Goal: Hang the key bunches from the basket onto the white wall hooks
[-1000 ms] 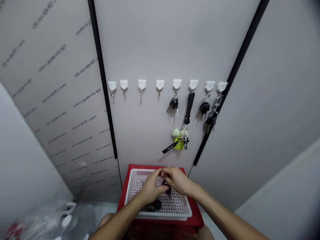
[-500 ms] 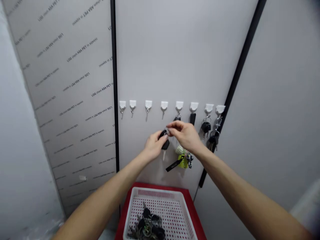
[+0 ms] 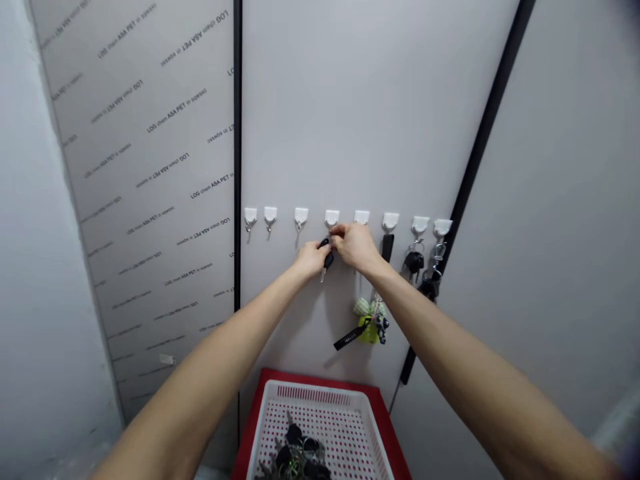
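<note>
My left hand (image 3: 313, 257) is closed on a black-headed car key (image 3: 328, 260), its blade pointing down. Right beside it, my right hand (image 3: 354, 244) pinches at the key's top, where a ring was visible; the fingertips now cover that ring. Both hands are at the fourth white hook (image 3: 332, 219) from the left, just under its base. Whether the ring touches the hook's metal I cannot tell. My right hand partly covers the neighbouring hook (image 3: 361, 217) and whatever hangs there.
Three hooks on the left, such as this one (image 3: 301, 215), carry nothing. To the right hang a black strap (image 3: 387, 247), key bunches (image 3: 414, 261) and a yellow-green charm (image 3: 369, 329). Below, a white basket (image 3: 373, 427) with several keys (image 3: 295, 457) stands on a red surface (image 3: 385, 400).
Both hands have moved up with the car key, from below the row of hooks to the fourth hook. The view has shifted slightly.
</note>
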The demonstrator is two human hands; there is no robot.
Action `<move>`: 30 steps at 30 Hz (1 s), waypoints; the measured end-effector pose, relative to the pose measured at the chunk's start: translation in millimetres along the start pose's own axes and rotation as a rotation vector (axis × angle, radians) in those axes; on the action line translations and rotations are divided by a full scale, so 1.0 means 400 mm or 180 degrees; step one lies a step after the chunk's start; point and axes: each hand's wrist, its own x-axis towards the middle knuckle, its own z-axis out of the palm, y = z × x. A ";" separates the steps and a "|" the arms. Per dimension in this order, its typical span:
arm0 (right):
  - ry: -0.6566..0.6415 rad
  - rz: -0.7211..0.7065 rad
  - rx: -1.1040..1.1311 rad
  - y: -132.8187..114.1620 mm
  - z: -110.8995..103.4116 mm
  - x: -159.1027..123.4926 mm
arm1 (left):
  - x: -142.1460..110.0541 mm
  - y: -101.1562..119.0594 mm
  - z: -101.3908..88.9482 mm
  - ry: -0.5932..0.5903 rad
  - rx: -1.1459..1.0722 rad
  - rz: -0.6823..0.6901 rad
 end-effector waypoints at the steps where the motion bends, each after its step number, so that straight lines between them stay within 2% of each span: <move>1: 0.0001 -0.0054 -0.0087 0.001 0.002 -0.005 | -0.002 -0.008 0.001 -0.0010 0.0059 -0.0013; 6: 0.0320 -0.0437 -0.0276 0.011 -0.002 -0.054 | -0.036 -0.058 -0.002 -0.0174 0.0342 -0.0137; 9: 0.0489 -0.0678 -0.0168 0.031 0.013 -0.126 | -0.094 -0.123 -0.004 -0.0297 0.0368 -0.0271; 10: 0.0375 -0.0702 -0.0107 0.042 0.027 -0.162 | -0.122 -0.154 -0.003 -0.0362 0.0383 -0.0334; 12: -0.0203 -0.0683 0.0040 0.070 0.073 -0.252 | -0.190 -0.228 0.000 -0.0566 0.0460 -0.0446; 16: -0.2088 -0.0442 0.0291 0.131 0.196 -0.473 | -0.346 -0.381 0.011 -0.1012 0.0766 -0.0595; 18: -0.2719 -0.0302 0.0377 0.154 0.247 -0.567 | -0.411 -0.434 0.016 -0.1142 0.0989 -0.0654; 20: -0.2937 -0.0150 0.0398 0.167 0.279 -0.629 | -0.457 -0.465 0.018 -0.1261 0.1253 -0.0620; 22: -0.2901 -0.0027 0.0353 0.171 0.296 -0.658 | -0.482 -0.476 0.020 -0.1379 0.1567 -0.0458; 26: -0.2816 0.0036 0.0237 0.167 0.307 -0.661 | -0.497 -0.473 0.020 -0.1601 0.2103 -0.0116; 30: -0.2820 0.0065 0.0070 0.164 0.313 -0.658 | -0.495 -0.471 0.022 -0.1772 0.2384 -0.0080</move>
